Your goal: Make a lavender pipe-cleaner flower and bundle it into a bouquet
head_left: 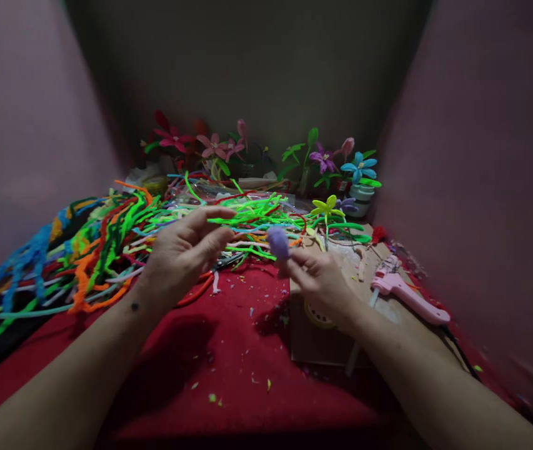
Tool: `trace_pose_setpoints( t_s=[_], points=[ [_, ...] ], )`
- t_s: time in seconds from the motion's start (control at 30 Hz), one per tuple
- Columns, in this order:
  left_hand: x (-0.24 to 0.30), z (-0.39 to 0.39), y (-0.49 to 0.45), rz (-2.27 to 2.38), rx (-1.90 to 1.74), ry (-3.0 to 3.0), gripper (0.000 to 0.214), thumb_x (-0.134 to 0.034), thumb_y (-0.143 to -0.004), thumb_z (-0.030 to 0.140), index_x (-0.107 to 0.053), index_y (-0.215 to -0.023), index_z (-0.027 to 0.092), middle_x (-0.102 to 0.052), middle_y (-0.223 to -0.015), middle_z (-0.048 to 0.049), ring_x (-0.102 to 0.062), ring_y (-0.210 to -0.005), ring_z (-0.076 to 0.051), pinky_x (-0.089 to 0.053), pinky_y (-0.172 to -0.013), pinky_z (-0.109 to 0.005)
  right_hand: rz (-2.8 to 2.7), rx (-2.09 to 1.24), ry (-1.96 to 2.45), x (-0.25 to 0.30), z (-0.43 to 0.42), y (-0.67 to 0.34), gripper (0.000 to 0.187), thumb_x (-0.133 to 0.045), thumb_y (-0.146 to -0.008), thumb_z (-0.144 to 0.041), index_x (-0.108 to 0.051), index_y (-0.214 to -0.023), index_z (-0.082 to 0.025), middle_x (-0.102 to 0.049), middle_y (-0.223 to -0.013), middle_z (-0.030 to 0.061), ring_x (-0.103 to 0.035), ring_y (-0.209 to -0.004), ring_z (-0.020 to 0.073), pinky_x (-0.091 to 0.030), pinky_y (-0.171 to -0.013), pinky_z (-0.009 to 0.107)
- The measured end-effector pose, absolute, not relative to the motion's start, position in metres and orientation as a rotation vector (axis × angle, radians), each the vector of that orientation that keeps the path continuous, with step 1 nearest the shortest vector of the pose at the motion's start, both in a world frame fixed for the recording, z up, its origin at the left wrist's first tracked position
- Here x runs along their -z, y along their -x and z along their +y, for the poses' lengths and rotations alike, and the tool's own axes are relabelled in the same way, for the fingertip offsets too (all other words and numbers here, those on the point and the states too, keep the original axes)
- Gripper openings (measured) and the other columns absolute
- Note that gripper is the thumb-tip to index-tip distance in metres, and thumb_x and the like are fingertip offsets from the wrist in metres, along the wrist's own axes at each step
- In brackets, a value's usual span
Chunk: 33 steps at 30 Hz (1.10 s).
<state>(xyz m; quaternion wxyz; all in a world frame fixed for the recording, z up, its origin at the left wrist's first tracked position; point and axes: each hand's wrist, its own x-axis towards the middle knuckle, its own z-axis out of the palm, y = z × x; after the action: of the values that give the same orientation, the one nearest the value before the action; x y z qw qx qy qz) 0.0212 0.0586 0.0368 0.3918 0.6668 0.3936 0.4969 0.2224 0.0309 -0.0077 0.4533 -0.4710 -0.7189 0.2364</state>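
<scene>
Purple bud up front, pinched in our right hand above the red surface! Our left hand hangs near, thumb and finger apart, seemingly empty; both reach inward. Flowers behind look finished, our bud partway; many pipe cleaners lie loose.

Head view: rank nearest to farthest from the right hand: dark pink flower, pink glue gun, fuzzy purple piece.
1. Fuzzy purple piece: held in the right hand.
2. Pink glue gun: to that hand's right.
3. Dark pink flower: far back, on the left.
</scene>
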Motion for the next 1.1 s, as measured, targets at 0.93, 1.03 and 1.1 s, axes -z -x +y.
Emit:
trace_pose_setpoints(
  t_s=[0.93,1.03,1.1],
  points=[
    [0.022,0.077,-0.051,1.138,-0.195,-2.849,0.019,-0.035,-0.087,0.015,-0.054,-0.089,0.016,-0.058,-0.089,-0.0064,-0.057,-0.074,-0.016,-0.044,-0.064,-0.028,-0.950,-1.290,0.861,0.012,0.055,-0.235,0.026,-0.073,-0.064,-0.038,-0.065,-0.070,-0.014,-0.063,-0.050,-0.0001,-0.055,-0.043,0.0088,-0.043,-0.046,0.019],
    [0.025,0.088,-0.060,1.268,-0.152,-3.059,0.025,-0.033,-0.089,0.014,-0.056,-0.098,0.015,-0.058,-0.096,-0.0080,-0.060,-0.075,-0.017,-0.046,-0.063,-0.028,-0.958,-1.297,0.832,0.011,0.057,-0.235,0.027,-0.073,-0.064,-0.039,-0.065,-0.070,-0.014,-0.063,-0.050,0.0005,-0.055,-0.044,0.0092,-0.043,-0.046,0.019],
    [0.024,0.095,-0.067,1.300,-0.140,-3.160,0.027,-0.032,-0.090,0.015,-0.057,-0.101,0.015,-0.058,-0.098,-0.0079,-0.060,-0.073,-0.016,-0.046,-0.060,-0.027,-0.964,-1.297,0.814,0.012,0.058,-0.236,0.027,-0.073,-0.065,-0.038,-0.065,-0.070,-0.013,-0.064,-0.052,0.0009,-0.057,-0.045,0.0096,-0.044,-0.047,0.019]
  ],
)
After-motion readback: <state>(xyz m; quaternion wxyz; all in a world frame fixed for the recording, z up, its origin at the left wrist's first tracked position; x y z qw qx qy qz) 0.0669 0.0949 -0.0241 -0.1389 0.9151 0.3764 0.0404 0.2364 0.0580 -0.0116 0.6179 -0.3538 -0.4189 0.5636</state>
